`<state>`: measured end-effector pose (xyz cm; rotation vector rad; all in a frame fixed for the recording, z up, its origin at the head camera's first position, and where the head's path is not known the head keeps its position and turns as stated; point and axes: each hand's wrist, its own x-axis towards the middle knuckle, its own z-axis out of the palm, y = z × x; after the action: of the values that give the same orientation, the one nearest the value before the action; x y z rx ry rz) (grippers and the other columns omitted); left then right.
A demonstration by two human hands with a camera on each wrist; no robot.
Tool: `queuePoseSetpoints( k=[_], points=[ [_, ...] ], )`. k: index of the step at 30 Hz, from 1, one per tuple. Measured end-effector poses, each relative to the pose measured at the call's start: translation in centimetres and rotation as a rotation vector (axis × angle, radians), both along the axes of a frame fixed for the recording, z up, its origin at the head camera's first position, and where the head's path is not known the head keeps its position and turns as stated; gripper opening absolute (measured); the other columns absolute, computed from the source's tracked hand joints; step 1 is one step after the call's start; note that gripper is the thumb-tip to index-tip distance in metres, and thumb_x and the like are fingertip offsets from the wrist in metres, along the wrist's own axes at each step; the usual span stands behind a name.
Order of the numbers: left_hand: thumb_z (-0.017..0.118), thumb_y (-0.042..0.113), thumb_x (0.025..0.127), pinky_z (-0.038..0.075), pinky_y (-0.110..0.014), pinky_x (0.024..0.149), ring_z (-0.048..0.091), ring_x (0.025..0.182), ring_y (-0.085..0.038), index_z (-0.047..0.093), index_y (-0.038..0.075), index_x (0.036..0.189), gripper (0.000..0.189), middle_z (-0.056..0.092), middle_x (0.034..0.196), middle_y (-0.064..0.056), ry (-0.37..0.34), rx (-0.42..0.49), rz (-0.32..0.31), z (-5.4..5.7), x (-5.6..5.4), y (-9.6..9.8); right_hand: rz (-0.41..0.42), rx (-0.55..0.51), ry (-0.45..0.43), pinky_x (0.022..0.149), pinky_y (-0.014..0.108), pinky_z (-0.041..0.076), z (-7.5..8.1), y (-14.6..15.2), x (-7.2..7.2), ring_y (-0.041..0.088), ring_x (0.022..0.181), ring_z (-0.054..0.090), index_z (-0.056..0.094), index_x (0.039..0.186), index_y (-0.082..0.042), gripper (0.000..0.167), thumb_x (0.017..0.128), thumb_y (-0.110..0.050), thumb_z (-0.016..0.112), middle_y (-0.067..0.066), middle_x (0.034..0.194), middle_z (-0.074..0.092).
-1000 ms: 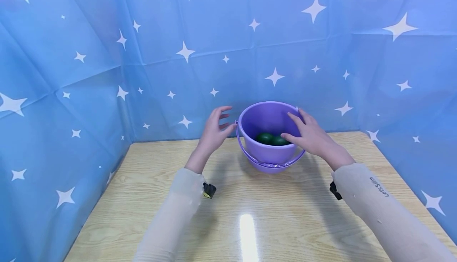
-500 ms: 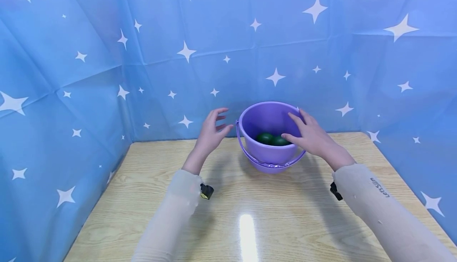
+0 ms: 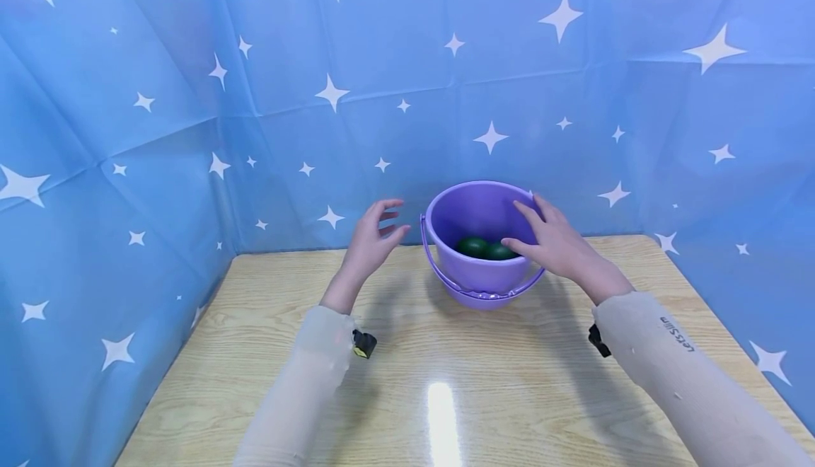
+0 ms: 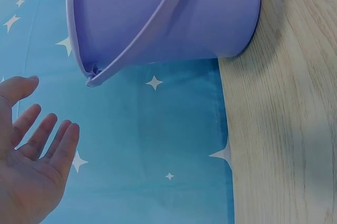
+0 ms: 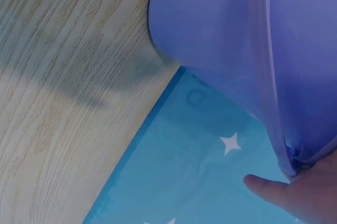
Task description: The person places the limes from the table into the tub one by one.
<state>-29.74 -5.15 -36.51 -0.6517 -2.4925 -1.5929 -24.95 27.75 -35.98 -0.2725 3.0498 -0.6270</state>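
A purple bucket (image 3: 480, 276) stands at the back of the wooden table, its handle (image 3: 446, 281) hanging down across the front. Inside lie two dark green, smooth, rounded things (image 3: 472, 246), which look like avocados. My left hand (image 3: 371, 239) hovers left of the bucket, apart from it, with loosely bent fingers and nothing in them; the left wrist view shows its palm (image 4: 37, 176) bare. At the bucket's right rim is my right hand (image 3: 552, 240), fingers spread and holding nothing. In the right wrist view this hand (image 5: 316, 192) is beside the handle's hinge; whether it touches the rim I cannot tell.
The wooden tabletop (image 3: 484, 382) spreads out in front of the bucket. A blue cloth with white stars (image 3: 382, 64) rises behind the table and along both sides. Light glares off the table near the front.
My left hand has drawn away from the bucket's left rim, moving left and slightly toward me. The right hand, the bucket and its contents have stayed put.
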Motion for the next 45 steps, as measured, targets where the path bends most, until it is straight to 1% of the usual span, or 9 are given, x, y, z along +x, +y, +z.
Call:
queuePoseSetpoints(
  k=[8, 14, 21, 26, 31, 36, 39, 43, 45],
  points=[
    [0.068, 0.014, 0.095, 0.046, -0.047, 0.112, 0.051, 0.134, -0.040, 0.054, 0.006, 0.137, 0.046, 0.054, 0.143, -0.012, -0.003, 0.004, -0.003, -0.3, 0.0, -0.5, 0.000, -0.003, -0.002, 0.114, 0.077, 0.018, 0.1, 0.1, 0.1, 0.054, 0.150, 0.003, 0.013, 0.161, -0.015, 0.090, 0.095, -0.064, 0.049, 0.025, 0.166, -0.003],
    [0.066, 0.017, 0.096, 0.044, -0.047, 0.114, 0.052, 0.135, -0.033, 0.056, 0.007, 0.136, 0.043, 0.056, 0.142, -0.010, 0.013, -0.035, 0.009, -0.3, 0.1, -0.9, 0.006, 0.007, -0.009, 0.113, 0.077, 0.018, 0.1, 0.2, 0.0, 0.054, 0.150, 0.003, 0.012, 0.161, -0.015, 0.091, 0.095, -0.065, 0.049, 0.025, 0.166, -0.005],
    [0.065, 0.021, 0.097, 0.044, -0.043, 0.115, 0.052, 0.135, -0.028, 0.057, 0.010, 0.137, 0.043, 0.057, 0.143, -0.008, 0.035, -0.101, 0.021, -0.3, 0.0, -1.3, 0.015, 0.032, -0.008, 0.114, 0.077, 0.017, 0.3, 0.3, -0.3, 0.055, 0.149, 0.005, 0.013, 0.161, -0.016, 0.091, 0.094, -0.066, 0.049, 0.027, 0.166, -0.003],
    [0.063, 0.026, 0.098, 0.042, -0.041, 0.117, 0.050, 0.136, -0.027, 0.053, 0.012, 0.142, 0.047, 0.054, 0.146, -0.007, 0.029, -0.142, 0.030, -0.1, -0.1, -1.6, 0.020, 0.067, 0.006, 0.114, 0.076, 0.018, 0.7, 0.2, -0.6, 0.056, 0.148, 0.008, 0.015, 0.161, -0.014, 0.093, 0.093, -0.068, 0.050, 0.030, 0.164, 0.002],
    [0.061, 0.032, 0.100, 0.039, -0.043, 0.118, 0.048, 0.138, -0.028, 0.046, 0.011, 0.148, 0.055, 0.051, 0.150, -0.008, 0.024, -0.172, 0.036, 0.1, -0.1, -1.8, 0.024, 0.089, -0.001, 0.114, 0.076, 0.019, 1.2, 0.3, -0.6, 0.056, 0.148, 0.010, 0.016, 0.161, -0.012, 0.095, 0.092, -0.068, 0.051, 0.032, 0.163, 0.008],
    [0.060, 0.036, 0.100, 0.039, -0.044, 0.119, 0.047, 0.139, -0.028, 0.043, 0.012, 0.150, 0.059, 0.049, 0.152, -0.007, 0.035, -0.212, 0.051, 0.2, -0.4, -2.1, 0.032, 0.104, 0.001, 0.113, 0.076, 0.021, 1.7, 0.5, -0.6, 0.056, 0.147, 0.012, 0.017, 0.160, -0.010, 0.095, 0.093, -0.067, 0.051, 0.032, 0.162, 0.013],
    [0.058, 0.039, 0.100, 0.038, -0.044, 0.119, 0.046, 0.140, -0.027, 0.043, 0.013, 0.150, 0.059, 0.048, 0.153, -0.006, 0.039, -0.248, 0.062, 0.3, -0.5, -2.3, 0.038, 0.110, -0.001, 0.113, 0.077, 0.021, 1.9, 0.7, -0.6, 0.057, 0.146, 0.012, 0.017, 0.160, -0.009, 0.095, 0.093, -0.067, 0.051, 0.032, 0.162, 0.013],
    [0.056, 0.043, 0.100, 0.037, -0.048, 0.119, 0.044, 0.142, -0.027, 0.041, 0.015, 0.152, 0.060, 0.047, 0.155, -0.004, 0.034, -0.304, 0.078, 0.5, -0.6, -2.5, 0.035, 0.115, -0.005, 0.112, 0.078, 0.020, 2.1, 1.2, -0.7, 0.057, 0.146, 0.013, 0.016, 0.160, -0.010, 0.097, 0.092, -0.069, 0.051, 0.032, 0.162, 0.012],
    [0.054, 0.046, 0.100, 0.035, -0.050, 0.119, 0.042, 0.144, -0.028, 0.039, 0.016, 0.153, 0.063, 0.045, 0.156, -0.004, 0.034, -0.349, 0.090, 0.7, -0.6, -2.5, 0.029, 0.112, -0.001, 0.112, 0.078, 0.020, 2.1, 1.4, -0.8, 0.057, 0.147, 0.012, 0.016, 0.160, -0.010, 0.097, 0.092, -0.069, 0.051, 0.032, 0.162, 0.011]
  ],
)
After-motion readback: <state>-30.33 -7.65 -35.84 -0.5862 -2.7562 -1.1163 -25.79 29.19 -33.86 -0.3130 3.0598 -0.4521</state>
